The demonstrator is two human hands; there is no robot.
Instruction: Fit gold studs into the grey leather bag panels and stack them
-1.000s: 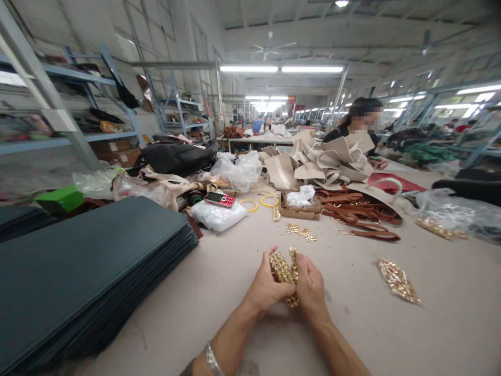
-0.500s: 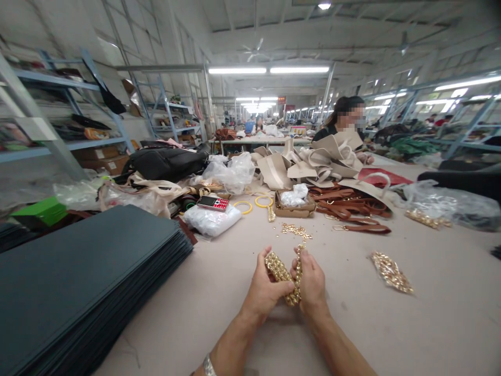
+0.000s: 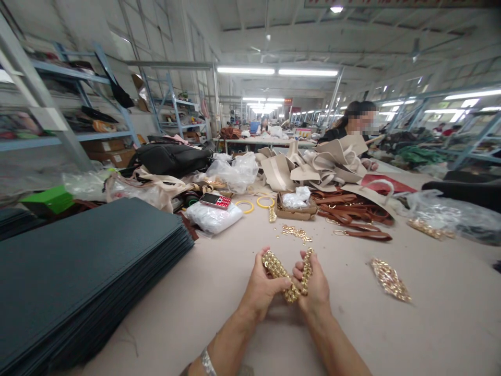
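Observation:
My left hand is closed around a thick bundle of gold chain, its thumb pressed along the lower end. Beside it, my right hand grips a second, narrower length of gold chain with curled fingers. The two lengths come close together at the bottom, in a V shape; whether they join there is hidden by the fingers. Both hands are held over the table. Just beyond them lie scattered small gold metal pieces.
A tall stack of dark sheets fills the left. Behind are a phone on a white packet, yellow rings, a cardboard box and brown straps. A bag of gold pieces lies right. A person sits behind beige pieces.
The gap between the upper ends of the two chain lengths has widened, as my right hand has tilted outward to the right. The view has shifted slightly.

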